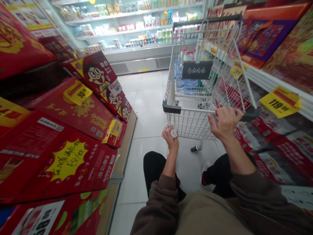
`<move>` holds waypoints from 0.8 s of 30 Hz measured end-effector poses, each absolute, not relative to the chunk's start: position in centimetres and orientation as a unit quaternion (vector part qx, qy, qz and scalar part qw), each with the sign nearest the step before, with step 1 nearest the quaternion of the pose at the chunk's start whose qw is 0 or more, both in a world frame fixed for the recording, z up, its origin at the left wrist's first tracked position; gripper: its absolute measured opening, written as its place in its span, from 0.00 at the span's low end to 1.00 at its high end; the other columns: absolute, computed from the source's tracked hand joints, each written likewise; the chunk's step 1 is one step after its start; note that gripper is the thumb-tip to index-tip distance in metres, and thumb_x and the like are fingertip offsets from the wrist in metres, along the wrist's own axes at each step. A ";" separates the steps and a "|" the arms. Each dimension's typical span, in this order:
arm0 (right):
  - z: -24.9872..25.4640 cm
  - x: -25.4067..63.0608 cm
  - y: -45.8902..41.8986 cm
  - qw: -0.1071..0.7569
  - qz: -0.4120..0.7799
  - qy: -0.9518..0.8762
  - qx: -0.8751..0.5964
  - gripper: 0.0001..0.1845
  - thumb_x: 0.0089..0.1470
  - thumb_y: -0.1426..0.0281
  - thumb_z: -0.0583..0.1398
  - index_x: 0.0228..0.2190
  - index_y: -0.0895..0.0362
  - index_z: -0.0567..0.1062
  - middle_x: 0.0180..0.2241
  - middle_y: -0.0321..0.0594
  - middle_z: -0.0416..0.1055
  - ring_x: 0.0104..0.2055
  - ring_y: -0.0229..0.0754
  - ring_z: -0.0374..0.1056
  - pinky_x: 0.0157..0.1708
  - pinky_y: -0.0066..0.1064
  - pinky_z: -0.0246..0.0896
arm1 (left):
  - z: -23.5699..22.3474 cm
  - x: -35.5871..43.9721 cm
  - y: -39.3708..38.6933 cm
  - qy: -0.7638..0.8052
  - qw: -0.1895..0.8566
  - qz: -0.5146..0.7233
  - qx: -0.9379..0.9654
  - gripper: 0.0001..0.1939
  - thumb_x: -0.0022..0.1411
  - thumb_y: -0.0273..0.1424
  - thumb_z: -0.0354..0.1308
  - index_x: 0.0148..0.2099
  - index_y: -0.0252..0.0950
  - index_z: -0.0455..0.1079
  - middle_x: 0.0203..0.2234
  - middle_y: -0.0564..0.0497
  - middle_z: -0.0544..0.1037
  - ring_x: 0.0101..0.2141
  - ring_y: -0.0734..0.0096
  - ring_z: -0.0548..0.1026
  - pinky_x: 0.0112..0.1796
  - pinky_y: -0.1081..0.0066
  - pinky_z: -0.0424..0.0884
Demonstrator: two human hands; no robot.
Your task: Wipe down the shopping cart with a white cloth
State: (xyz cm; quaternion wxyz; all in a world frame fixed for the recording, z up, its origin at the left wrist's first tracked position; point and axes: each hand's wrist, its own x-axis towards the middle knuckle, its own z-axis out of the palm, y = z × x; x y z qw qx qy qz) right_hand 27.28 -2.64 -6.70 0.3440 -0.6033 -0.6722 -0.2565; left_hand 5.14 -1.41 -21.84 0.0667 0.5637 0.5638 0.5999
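Observation:
A wire shopping cart (193, 125) stands in front of me, its dark handle bar (207, 21) at the far end and grey corner bumpers at the near end. My right hand (226, 122) grips the near top rim toward the right corner, fingers over the wire and thumb apart. Low by the cart's near left corner, my left hand (169, 135) is closed around a crumpled whitish cloth (173, 131). It is close to the wire side; whether the cloth touches the wires I cannot tell. A dark sign panel (197, 70) hangs inside the cart.
Red gift boxes (80, 111) with yellow price tags are stacked along the left. Shelves with packaged goods and a 119.00 price tag (280, 101) line the right, close to the cart. A refrigerated display (137, 55) spans the back. Tiled floor (149, 98) runs between.

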 end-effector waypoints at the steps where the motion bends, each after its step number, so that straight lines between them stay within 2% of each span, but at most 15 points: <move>1: -6.7 27.2 -2.7 0.346 -0.258 -0.669 -0.605 0.23 0.65 0.53 0.51 0.39 0.58 0.74 0.36 0.45 0.73 0.43 0.50 0.64 0.52 0.47 0.48 | -22.6 5.2 -1.7 0.563 0.083 0.604 0.557 0.12 0.66 0.32 0.57 0.51 0.38 0.68 0.49 0.40 0.72 0.54 0.55 0.69 0.57 0.53 0.64; 5: -6.1 25.2 -3.1 0.384 -0.244 -0.665 -0.592 0.23 0.64 0.56 0.54 0.51 0.60 0.71 0.50 0.52 0.73 0.53 0.54 0.64 0.59 0.51 0.46 | -22.7 4.6 -1.7 0.570 0.102 0.648 0.495 0.14 0.67 0.34 0.58 0.53 0.38 0.67 0.48 0.42 0.71 0.53 0.58 0.70 0.57 0.55 0.66; 9: -4.6 21.1 -2.5 0.367 -0.229 -0.731 -0.528 0.24 0.64 0.60 0.56 0.56 0.59 0.68 0.56 0.51 0.70 0.59 0.52 0.62 0.63 0.48 0.44 | -19.0 3.4 0.5 0.550 0.074 0.685 0.473 0.15 0.67 0.36 0.59 0.55 0.39 0.68 0.50 0.42 0.71 0.55 0.59 0.69 0.59 0.58 0.65; 14: -5.2 17.0 -0.6 0.345 -0.223 -0.763 -0.499 0.25 0.63 0.62 0.55 0.58 0.60 0.67 0.51 0.49 0.73 0.53 0.50 0.64 0.60 0.44 0.46 | -16.3 1.5 3.4 0.573 0.056 0.624 0.528 0.12 0.66 0.34 0.60 0.52 0.41 0.72 0.52 0.43 0.74 0.56 0.58 0.70 0.59 0.57 0.64; 19: -6.6 16.5 0.1 0.367 -0.247 -0.733 -0.517 0.25 0.61 0.59 0.57 0.54 0.61 0.69 0.45 0.48 0.72 0.48 0.50 0.61 0.55 0.44 0.47 | -18.0 -0.3 3.2 0.548 0.074 0.555 0.621 0.12 0.67 0.31 0.56 0.52 0.40 0.73 0.51 0.44 0.76 0.55 0.60 0.71 0.57 0.59 0.67; 24: -6.5 17.3 -0.2 0.356 -0.268 -0.734 -0.513 0.25 0.62 0.58 0.56 0.55 0.60 0.69 0.44 0.46 0.71 0.47 0.50 0.60 0.55 0.43 0.47 | -19.2 -2.4 2.5 0.569 0.069 0.544 0.612 0.11 0.66 0.32 0.57 0.49 0.40 0.76 0.49 0.44 0.77 0.51 0.58 0.72 0.55 0.58 0.67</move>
